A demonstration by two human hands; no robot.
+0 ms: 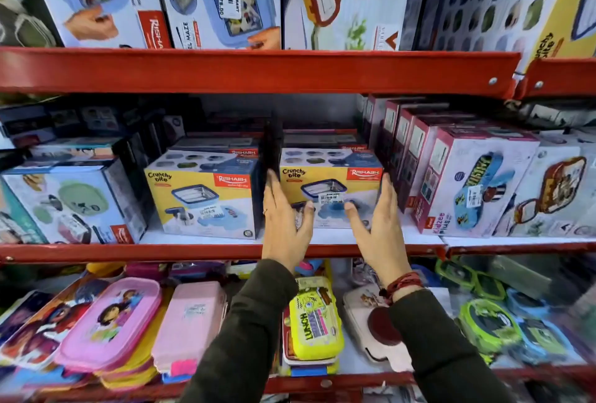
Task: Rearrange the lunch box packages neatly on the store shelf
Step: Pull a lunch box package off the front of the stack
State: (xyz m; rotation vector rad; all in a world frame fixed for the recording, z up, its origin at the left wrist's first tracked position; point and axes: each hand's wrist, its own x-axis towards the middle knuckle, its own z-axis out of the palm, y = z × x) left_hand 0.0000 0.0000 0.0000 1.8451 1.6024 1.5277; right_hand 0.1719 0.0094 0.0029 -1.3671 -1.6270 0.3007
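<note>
Two yellow "Crunchy bite" lunch box packages stand side by side on the middle shelf (pixel 419 236): the left package (pixel 206 196) and the right package (pixel 329 183). My left hand (pixel 285 219) is at the right package's left edge, fingers stretched upward along it and thumb over the front face. My right hand (pixel 379 222) mirrors it at the package's right edge, thumb on the front. Both hands are flat with fingers apart, flanking the package, which rests on the shelf. Whether the palms press on it is unclear.
A row of pink-and-white boxes (pixel 467 180) leans close to the right of the package. A grey box (pixel 74 202) stands at the left. Large boxes fill the upper shelf (pixel 258 70). Loose plastic lunch boxes, pink (pixel 109 322) and yellow (pixel 314 322), crowd the lower shelf.
</note>
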